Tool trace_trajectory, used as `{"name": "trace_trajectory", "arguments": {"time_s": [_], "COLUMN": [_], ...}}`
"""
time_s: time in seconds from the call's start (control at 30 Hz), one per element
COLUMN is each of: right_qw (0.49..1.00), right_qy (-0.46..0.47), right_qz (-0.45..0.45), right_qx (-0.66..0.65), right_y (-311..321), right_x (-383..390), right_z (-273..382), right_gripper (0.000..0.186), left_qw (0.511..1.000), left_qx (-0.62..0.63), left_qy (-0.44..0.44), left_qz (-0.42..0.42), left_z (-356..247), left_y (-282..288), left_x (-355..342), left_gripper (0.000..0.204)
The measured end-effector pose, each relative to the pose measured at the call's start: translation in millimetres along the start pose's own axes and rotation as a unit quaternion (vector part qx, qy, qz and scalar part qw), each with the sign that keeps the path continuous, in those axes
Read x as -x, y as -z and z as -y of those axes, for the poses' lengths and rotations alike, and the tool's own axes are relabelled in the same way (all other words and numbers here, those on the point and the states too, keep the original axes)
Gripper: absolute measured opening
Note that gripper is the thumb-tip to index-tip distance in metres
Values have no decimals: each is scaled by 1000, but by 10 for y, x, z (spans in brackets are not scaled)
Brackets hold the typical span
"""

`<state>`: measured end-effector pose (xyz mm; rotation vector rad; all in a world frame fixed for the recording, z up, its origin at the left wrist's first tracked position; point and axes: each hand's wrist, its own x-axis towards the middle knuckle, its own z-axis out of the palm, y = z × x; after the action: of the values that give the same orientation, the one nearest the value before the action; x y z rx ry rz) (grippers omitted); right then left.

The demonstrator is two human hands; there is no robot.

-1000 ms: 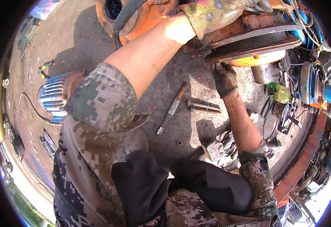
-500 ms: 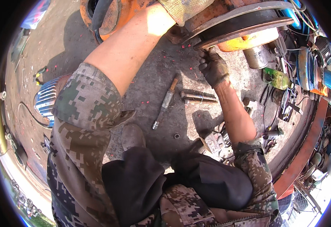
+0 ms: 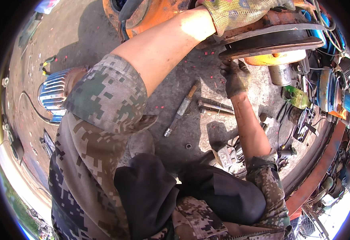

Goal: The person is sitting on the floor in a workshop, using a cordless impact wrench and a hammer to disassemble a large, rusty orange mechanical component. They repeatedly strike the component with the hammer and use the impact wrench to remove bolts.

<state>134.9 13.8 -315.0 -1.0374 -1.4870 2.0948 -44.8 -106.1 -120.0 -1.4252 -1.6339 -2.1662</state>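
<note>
A rusty orange machine part with a wide round flange [image 3: 279, 43] stands at the upper right. My left hand [image 3: 243, 15], in a patterned, dirty work glove, lies over its top with the fingers stretched along it; the frame's upper edge cuts off part of that hand. Below the flange's left edge is my right hand [image 3: 237, 77], in a dark, worn glove. Its fingers are curled and pointing up against the rim's underside, closed on something too small to make out. From the flange's lower face a yellow-orange hub [image 3: 277, 58] and a silver cylinder [image 3: 279, 75] stick out.
On the concrete floor lie a long metal bar tool [image 3: 182, 108], several rods [image 3: 215, 107], a hammer [image 3: 267, 121] and a small nut [image 3: 188, 146]. A blue finned motor [image 3: 57, 94] sits left, an orange casing [image 3: 151, 18] ahead. A green bottle [image 3: 296, 97] and scrap parts crowd the right.
The whole view has shifted, so the flange and both hands appear farther right and slightly lower. My left hand has slid farther over the top of the part. My right hand stays under the rim.
</note>
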Motion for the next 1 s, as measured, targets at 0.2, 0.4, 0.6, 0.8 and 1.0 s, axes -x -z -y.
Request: {"name": "trace_trajectory", "arguments": {"time_s": [0.2, 0.4, 0.6, 0.8, 1.0], "right_qw": [991, 966, 970, 991, 976], "right_qy": [-106, -173, -76, -76, -176], "right_qz": [75, 67, 59, 94, 81], "right_qx": [-40, -178, -224, -52, -100], "right_y": [281, 194, 168, 184, 204], "right_x": [-155, -209, -83, -204, -188], "right_z": [34, -1, -29, -79, 45], "right_gripper": [25, 26, 20, 26, 39], "left_qw": [998, 997, 996, 996, 992], "left_qx": [41, 51, 80, 83, 117], "left_qy": [-18, 1, 35, 42, 55], "left_qz": [-50, -50, -20, -9, 1], "left_z": [342, 226, 247, 152, 240], "left_y": [-129, -41, -102, -14, -89], "left_x": [-79, -29, 29, 5, -16], "left_gripper": [43, 53, 51, 48, 46]}}
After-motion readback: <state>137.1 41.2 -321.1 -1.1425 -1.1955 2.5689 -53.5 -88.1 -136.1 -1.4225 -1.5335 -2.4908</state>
